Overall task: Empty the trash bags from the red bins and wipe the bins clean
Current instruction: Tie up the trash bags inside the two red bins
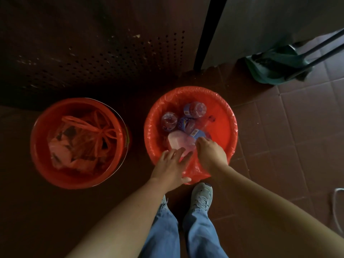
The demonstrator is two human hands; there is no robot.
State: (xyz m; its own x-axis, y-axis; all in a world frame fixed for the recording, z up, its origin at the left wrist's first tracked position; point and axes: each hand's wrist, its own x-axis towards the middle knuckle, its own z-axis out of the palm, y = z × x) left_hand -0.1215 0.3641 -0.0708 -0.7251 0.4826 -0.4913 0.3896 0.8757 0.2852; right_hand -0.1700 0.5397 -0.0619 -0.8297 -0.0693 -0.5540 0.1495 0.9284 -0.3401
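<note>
Steadying the thin red plastic liner bag point(221, 127) in the round red bin point(235, 138) with flat fingers point(183, 153), the left grip point(172, 165) likely aids the right grip point(211, 155), curled inside, hold unclear.

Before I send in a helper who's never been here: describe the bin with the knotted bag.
Two red bins stand on the floor before the dark perforated panel. Take the left bin, right under the panel. Its bag lies knotted inside, while the right bin wears its liner over the rim and holds loose bottles.
</note>
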